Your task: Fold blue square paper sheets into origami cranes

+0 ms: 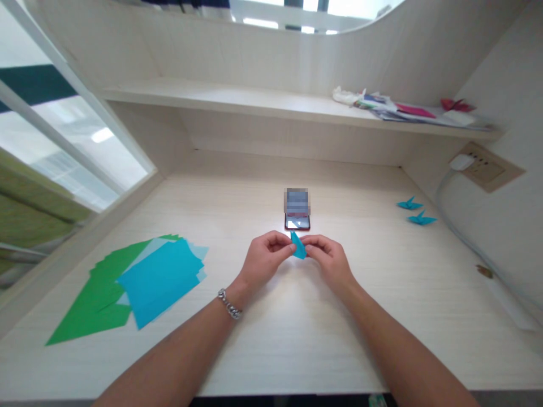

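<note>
A small folded piece of blue paper [298, 245] is held up between my two hands, just above the desk. My left hand [268, 255] pinches its left edge between thumb and fingers; a chain bracelet [229, 304] circles that wrist. On the other side, my right hand [330, 259] grips the paper's right edge with thumb and forefinger. Directly beyond the paper lies a phone [297, 221], its upper part blurred out. Two folded blue paper cranes [421, 219] rest at the far right of the desk.
Sheets of blue paper [163, 282] overlap green sheets [91, 299] on the left. A white cable [449, 220] runs from a wall socket [487, 167] down the right side. Papers and small items [407, 110] lie on the shelf [237, 102] above the desk [280, 350].
</note>
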Demonstrator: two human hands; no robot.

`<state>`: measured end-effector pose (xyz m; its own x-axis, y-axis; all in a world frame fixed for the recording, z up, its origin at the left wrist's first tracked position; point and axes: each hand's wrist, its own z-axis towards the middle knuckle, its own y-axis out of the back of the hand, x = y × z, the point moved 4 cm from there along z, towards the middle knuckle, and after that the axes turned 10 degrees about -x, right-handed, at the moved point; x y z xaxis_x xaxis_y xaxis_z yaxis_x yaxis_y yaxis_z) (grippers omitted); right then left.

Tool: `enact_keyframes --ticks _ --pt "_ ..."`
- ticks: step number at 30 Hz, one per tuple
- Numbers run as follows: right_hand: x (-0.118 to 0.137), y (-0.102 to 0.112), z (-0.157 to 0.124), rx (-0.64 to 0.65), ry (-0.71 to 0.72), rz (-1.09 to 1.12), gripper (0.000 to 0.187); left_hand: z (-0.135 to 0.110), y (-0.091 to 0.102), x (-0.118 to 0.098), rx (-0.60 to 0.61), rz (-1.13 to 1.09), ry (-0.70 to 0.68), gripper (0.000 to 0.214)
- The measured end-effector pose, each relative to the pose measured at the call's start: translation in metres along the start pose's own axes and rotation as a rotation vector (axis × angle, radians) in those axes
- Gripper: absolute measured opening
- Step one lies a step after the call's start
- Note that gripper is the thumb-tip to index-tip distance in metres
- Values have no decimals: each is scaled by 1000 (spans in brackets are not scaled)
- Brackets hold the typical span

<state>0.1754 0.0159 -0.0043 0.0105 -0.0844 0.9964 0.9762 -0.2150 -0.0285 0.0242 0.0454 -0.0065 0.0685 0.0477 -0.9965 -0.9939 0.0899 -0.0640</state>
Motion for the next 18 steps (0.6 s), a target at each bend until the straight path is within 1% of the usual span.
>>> enact_keyframes --ticks 4,9,14,18 --pt "1 -1 -2 -32 25 -66 20 -3 -4 -1 54 18 -72 16" --pt "1 -1 -3 -42 84 -143 13 -5 -5 1 49 41 -115 15" --pt "2 -2 -3 -36 84 -115 11 -6 -6 -1 40 89 -129 13" --pt "0 -2 -4 -77 67 -81 11 -6 -6 -2 66 98 -121 13"
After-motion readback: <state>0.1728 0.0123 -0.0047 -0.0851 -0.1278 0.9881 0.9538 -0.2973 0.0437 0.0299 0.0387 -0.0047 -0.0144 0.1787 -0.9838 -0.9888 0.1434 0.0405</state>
